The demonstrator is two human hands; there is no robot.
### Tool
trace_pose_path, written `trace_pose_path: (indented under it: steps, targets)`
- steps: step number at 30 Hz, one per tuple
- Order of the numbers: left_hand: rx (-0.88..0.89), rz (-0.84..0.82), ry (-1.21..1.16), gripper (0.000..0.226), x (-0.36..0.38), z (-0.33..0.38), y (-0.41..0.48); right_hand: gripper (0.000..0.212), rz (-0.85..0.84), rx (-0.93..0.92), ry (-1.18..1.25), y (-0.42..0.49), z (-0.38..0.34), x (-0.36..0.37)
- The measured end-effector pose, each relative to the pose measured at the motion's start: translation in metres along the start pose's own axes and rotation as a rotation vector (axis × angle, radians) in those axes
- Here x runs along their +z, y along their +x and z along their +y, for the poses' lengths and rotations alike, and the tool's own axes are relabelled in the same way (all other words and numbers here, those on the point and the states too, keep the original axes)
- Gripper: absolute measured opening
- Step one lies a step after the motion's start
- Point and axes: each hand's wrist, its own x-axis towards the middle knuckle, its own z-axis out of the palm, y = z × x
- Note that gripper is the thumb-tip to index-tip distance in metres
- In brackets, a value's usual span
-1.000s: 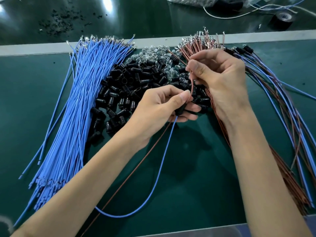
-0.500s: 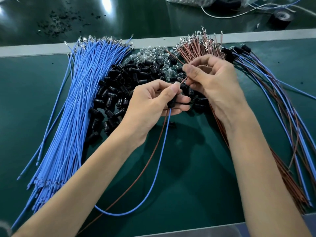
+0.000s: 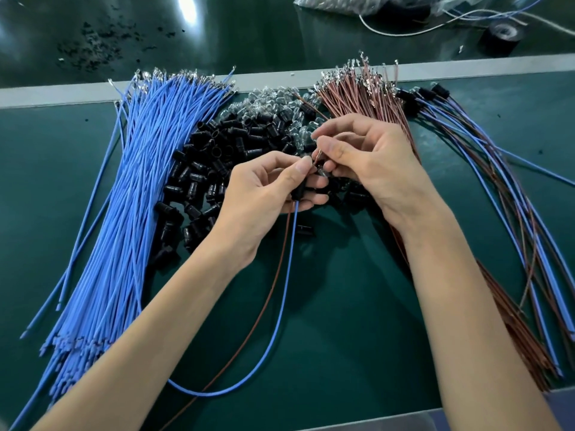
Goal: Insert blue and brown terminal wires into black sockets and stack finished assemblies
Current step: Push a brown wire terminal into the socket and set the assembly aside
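Observation:
My left hand (image 3: 267, 194) grips a black socket (image 3: 300, 190) between thumb and fingers. A blue wire (image 3: 281, 293) and a brown wire (image 3: 264, 309) hang from the socket's lower end and loop toward the near edge. My right hand (image 3: 367, 163) pinches the brown wire's metal terminal tip (image 3: 317, 158) just above the socket. Loose black sockets (image 3: 199, 181) lie piled under my hands. A thick bundle of blue wires (image 3: 124, 213) lies at the left, and brown wires (image 3: 364, 91) fan out behind my right hand.
Finished assemblies (image 3: 497, 169) with blue and brown wires lie stacked at the right. Clear glass bulbs (image 3: 267, 104) sit behind the sockets. A grey strip (image 3: 62, 94) crosses the green mat (image 3: 342, 321). A black tape roll (image 3: 501, 37) and plastic bags lie at the back right.
Both hands have drawn closer together. The brown wire's end has come down from beside the socket to the socket's top, pinched by my right hand.

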Motion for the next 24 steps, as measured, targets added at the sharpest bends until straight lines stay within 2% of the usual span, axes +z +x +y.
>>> trace_pose_path:
  steps: [6,11,14,18,24]
  targets:
    - [0.006,0.01,-0.005,0.01,-0.004,-0.001,-0.001,0.011,0.017,-0.012,-0.095,0.0,0.0,0.01]
    - [0.007,0.015,-0.02,0.012,-0.005,-0.003,-0.001,0.023,0.008,-0.038,-0.252,0.0,0.004,0.012]
    - [0.014,0.015,-0.043,0.012,-0.005,-0.003,0.0,0.003,-0.035,-0.073,-0.19,-0.001,0.001,0.009]
    - [0.005,-0.001,-0.053,0.013,-0.006,-0.003,-0.001,0.011,-0.121,-0.142,-0.124,-0.003,-0.002,0.001]
    - [0.062,0.008,0.016,0.01,-0.005,-0.004,-0.003,0.01,-0.063,-0.121,-0.135,-0.004,-0.001,0.004]
